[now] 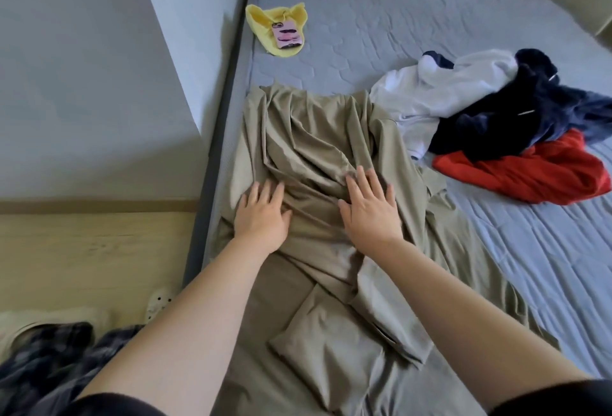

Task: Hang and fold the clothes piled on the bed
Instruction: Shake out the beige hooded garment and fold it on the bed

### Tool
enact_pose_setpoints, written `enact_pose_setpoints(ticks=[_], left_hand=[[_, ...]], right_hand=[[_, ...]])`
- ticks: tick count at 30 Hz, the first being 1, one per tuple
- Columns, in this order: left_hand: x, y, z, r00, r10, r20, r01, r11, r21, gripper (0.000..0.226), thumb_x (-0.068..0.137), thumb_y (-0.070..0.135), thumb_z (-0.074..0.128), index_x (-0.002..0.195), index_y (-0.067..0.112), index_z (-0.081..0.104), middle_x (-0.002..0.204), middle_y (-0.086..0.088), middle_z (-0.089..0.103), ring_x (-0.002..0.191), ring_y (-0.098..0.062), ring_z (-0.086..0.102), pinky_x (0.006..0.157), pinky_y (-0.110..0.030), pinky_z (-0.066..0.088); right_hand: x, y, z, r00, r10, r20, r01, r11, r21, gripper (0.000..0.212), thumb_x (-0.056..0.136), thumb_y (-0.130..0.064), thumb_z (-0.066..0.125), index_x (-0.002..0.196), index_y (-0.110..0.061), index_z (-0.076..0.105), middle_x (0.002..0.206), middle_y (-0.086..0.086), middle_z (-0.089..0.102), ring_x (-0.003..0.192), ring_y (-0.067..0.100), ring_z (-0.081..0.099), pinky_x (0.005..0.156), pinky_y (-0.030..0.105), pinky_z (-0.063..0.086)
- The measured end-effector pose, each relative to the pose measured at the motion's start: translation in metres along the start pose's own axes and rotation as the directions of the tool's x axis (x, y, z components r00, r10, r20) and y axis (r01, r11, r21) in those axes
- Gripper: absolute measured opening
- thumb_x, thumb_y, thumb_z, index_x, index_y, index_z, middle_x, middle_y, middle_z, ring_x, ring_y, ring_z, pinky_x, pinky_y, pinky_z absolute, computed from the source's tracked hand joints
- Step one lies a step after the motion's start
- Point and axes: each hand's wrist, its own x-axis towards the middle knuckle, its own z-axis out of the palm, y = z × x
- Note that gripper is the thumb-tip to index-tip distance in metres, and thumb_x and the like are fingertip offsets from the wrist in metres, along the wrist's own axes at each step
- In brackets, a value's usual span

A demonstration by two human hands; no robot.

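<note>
Khaki garment [318, 157]: lying rumpled along the bed [430, 25], six to twelve o'clock.
Left hand [261, 217], right hand [371, 208]: pressing flat, fingers spread.
Technique: smoothing outward before folding is advisable.
Pile [516, 124]: waiting at two o'clock.

Under my hands lay a khaki garment [318, 157]; the bed [414, 28] was grey-blue, quilted; the clothes at right were white [440, 84], navy [516, 111], red [536, 170].
</note>
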Motion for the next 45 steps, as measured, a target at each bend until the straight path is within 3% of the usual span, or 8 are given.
enact_pose_setpoints(ticks=[3, 8, 17, 24, 30, 35, 40, 45], left_hand=[[0.003, -0.018, 0.004, 0.998, -0.055, -0.005, 0.055, 0.997, 0.06, 0.052, 0.101, 0.042, 0.027, 0.147, 0.017, 0.029, 0.154, -0.002, 0.028, 0.142, -0.019, 0.022, 0.115, -0.036, 0.021], [0.042, -0.014, -0.03, 0.902, -0.095, -0.422, 0.015, 0.982, -0.19, 0.025, 0.094, 0.019, 0.042, 0.103, 0.01, 0.064, 0.104, -0.007, 0.063, 0.097, -0.028, 0.054, 0.076, -0.037, 0.043], [0.116, -0.035, -0.032, 0.991, 0.129, 0.026, -0.131, 0.986, 0.101, 0.061, 0.099, 0.052, 0.02, 0.152, 0.031, -0.002, 0.161, 0.0, -0.007, 0.147, -0.024, -0.007, 0.117, -0.047, 0.004], [0.108, -0.048, 0.024, 0.973, 0.126, -0.195, -0.111, 0.99, 0.089, 0.063, 0.096, 0.053, 0.018, 0.152, 0.032, 0.0, 0.161, -0.001, 0.0, 0.147, -0.023, -0.004, 0.117, -0.046, 0.0], [0.111, -0.048, 0.023, 0.977, 0.128, -0.172, -0.117, 0.991, 0.068, 0.06, 0.097, 0.052, 0.019, 0.151, 0.033, 0.001, 0.161, 0.0, -0.005, 0.147, -0.023, -0.009, 0.116, -0.047, -0.004], [0.091, -0.034, 0.003, 0.979, 0.048, -0.198, -0.076, 0.988, -0.135, 0.066, 0.096, 0.041, 0.04, 0.152, 0.03, 0.006, 0.161, -0.001, -0.005, 0.147, -0.021, -0.007, 0.117, -0.047, 0.0], [0.086, -0.02, -0.061, 0.845, 0.1, -0.525, -0.185, 0.976, -0.113, 0.1, 0.078, 0.032, 0.068, 0.151, 0.025, 0.0, 0.16, -0.004, 0.004, 0.147, -0.025, 0.0, 0.115, -0.051, 0.009], [0.079, 0.006, -0.124, 0.879, 0.414, -0.236, -0.335, 0.89, 0.309, 0.057, 0.082, 0.019, 0.059, 0.137, 0.021, 0.041, 0.145, -0.008, 0.041, 0.144, -0.029, 0.011, 0.114, -0.057, -0.002]], right_hand=[[0.018, 0.013, 0.005, 0.995, 0.05, 0.088, -0.042, 0.995, -0.088, 0.049, 0.101, -0.043, 0.023, 0.131, -0.016, 0.051, 0.141, 0.003, 0.047, 0.138, 0.021, 0.03, 0.114, 0.047, 0.012], [0.054, 0.011, -0.008, 0.9, -0.079, -0.428, 0.112, 0.992, 0.053, 0.022, 0.091, -0.017, 0.047, 0.093, -0.005, 0.066, 0.105, 0.013, 0.061, 0.098, 0.036, 0.056, 0.089, 0.042, 0.041], [0.201, -0.015, -0.024, 0.992, -0.041, -0.122, 0.044, 0.999, 0.015, 0.066, 0.084, -0.008, 0.05, 0.146, -0.01, 0.025, 0.159, 0.01, 0.006, 0.147, 0.027, 0.003, 0.118, 0.045, 0.004], [0.274, -0.007, -0.022, 0.98, -0.041, 0.193, 0.078, 0.978, -0.192, 0.11, 0.065, -0.048, 0.08, 0.149, -0.022, 0.014, 0.154, 0.006, 0.027, 0.145, 0.028, 0.013, 0.113, 0.056, 0.001], [0.281, -0.014, -0.034, 0.957, 0.023, 0.288, 0.055, 0.964, -0.261, 0.047, 0.065, -0.042, 0.078, 0.102, -0.023, 0.056, 0.115, 0.005, 0.059, 0.116, 0.03, 0.05, 0.099, 0.044, 0.032], [0.251, -0.018, -0.058, 0.957, -0.289, 0.033, 0.281, 0.891, -0.357, 0.005, 0.076, -0.014, 0.056, 0.081, -0.014, 0.058, 0.094, 0.009, 0.057, 0.096, 0.03, 0.056, 0.104, 0.037, 0.027], [0.176, -0.02, -0.091, 0.773, -0.634, -0.039, 0.567, 0.717, -0.405, 0.019, 0.064, 0.008, 0.052, 0.069, -0.01, 0.051, 0.062, 0.007, 0.054, 0.065, 0.029, 0.057, 0.116, 0.043, 0.017], [0.098, -0.003, -0.11, 0.489, -0.831, -0.264, 0.696, 0.555, -0.457, 0.02, 0.066, 0.011, 0.044, 0.065, -0.004, 0.057, 0.05, 0.008, 0.046, 0.045, 0.026, 0.046, 0.099, 0.056, 0.042]])
